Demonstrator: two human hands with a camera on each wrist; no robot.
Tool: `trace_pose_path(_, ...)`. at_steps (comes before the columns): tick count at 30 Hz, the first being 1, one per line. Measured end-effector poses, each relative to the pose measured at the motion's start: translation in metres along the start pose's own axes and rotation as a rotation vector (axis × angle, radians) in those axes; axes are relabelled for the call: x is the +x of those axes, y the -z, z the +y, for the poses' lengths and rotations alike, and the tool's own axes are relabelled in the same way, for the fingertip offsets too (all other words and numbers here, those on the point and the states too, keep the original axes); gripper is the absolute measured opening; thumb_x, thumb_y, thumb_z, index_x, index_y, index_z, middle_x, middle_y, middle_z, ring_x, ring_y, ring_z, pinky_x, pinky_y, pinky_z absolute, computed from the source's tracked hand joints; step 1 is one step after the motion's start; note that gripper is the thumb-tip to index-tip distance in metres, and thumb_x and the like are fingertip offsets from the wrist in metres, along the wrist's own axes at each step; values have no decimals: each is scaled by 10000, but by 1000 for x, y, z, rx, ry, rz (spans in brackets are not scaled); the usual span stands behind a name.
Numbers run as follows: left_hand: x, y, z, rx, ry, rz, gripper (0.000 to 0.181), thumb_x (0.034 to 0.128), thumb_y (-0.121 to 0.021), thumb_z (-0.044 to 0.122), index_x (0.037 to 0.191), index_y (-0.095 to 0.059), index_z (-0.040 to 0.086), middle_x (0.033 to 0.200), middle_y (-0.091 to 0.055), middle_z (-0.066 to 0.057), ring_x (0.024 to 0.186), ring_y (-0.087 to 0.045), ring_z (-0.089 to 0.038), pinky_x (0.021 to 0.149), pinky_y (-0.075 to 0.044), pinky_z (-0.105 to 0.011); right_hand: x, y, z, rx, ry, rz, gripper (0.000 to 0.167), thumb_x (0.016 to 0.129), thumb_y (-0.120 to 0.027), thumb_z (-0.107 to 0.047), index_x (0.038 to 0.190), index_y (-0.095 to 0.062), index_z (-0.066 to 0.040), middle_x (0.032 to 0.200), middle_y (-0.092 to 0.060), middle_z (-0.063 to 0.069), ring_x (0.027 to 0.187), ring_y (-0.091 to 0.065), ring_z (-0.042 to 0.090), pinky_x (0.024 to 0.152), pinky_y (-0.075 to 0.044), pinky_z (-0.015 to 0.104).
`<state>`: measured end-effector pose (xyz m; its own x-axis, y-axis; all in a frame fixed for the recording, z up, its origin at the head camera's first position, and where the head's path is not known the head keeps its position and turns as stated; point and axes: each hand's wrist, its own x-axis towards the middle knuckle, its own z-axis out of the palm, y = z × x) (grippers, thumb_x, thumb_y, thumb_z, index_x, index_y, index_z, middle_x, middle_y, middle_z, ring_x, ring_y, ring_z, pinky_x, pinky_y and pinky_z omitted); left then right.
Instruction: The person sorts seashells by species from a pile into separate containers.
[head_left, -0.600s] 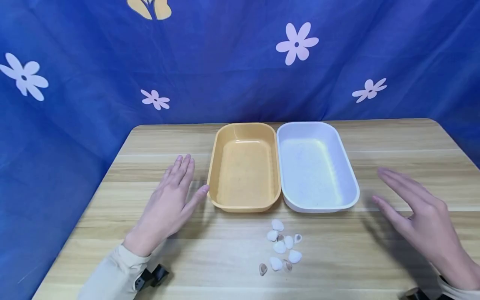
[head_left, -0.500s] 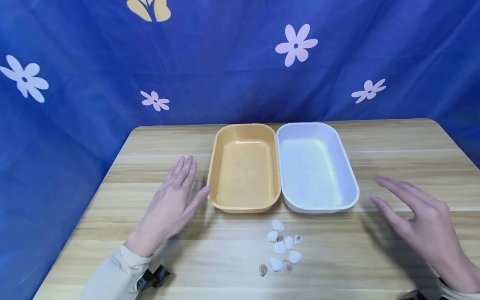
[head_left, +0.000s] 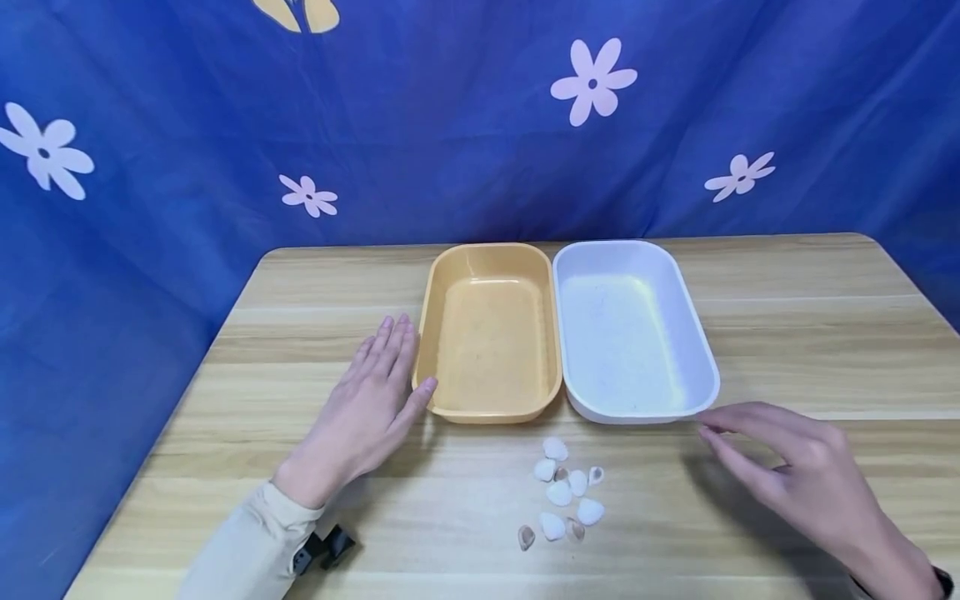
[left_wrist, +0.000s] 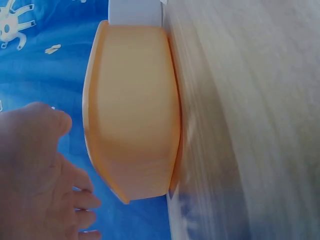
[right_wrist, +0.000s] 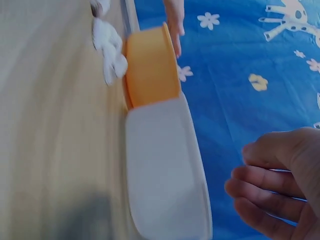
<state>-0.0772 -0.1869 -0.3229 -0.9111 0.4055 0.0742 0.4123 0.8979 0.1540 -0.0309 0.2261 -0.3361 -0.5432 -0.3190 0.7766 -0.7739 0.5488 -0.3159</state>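
In the head view a yellow-orange tray [head_left: 495,350] and a white tray [head_left: 633,333] stand side by side on the wooden table. Several small seashells [head_left: 559,494], mostly white with a few brown ones, lie loose in front of them. My left hand [head_left: 360,417] is beside the orange tray with straight fingers, and its thumb overlaps the tray's near-left corner; I cannot tell if it touches. My right hand [head_left: 802,475] hovers near the white tray's front right corner, fingers loosely bent, holding nothing. In the right wrist view those fingers [right_wrist: 265,195] look relaxed.
A blue curtain [head_left: 450,125] printed with pale flowers hangs behind and to the left of the table [head_left: 315,333]. A small black device [head_left: 322,550] sits at my left wrist, by a light sleeve [head_left: 247,542].
My right hand has moved left and slightly nearer, towards the white tray's corner and the shells. The left hand has shifted a little right, closer against the orange tray. Trays and shells stay put.
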Motion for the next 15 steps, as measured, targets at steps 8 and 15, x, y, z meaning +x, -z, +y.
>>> trace_pose_path(8,0,-6,0,3,-26,-27,633,1061,-190,376,1520,-42,-33,1601,43,-144,1470,50,-297,1194,-30,-464,-11,-24,-12,28,15,-131,383,988,-530,-372,835,-761,-106,819,-722,-41,738,-681,108,808,-508,118)
trace_pose_path(15,1,-10,-1,-2,-32,-33,629,1062,-186,363,1517,-24,-41,1598,51,-162,1469,54,-311,1194,-11,-454,-20,-43,-21,105,48,-205,289,974,-575,-317,855,-755,-124,829,-715,-68,725,-675,83,710,-540,157)
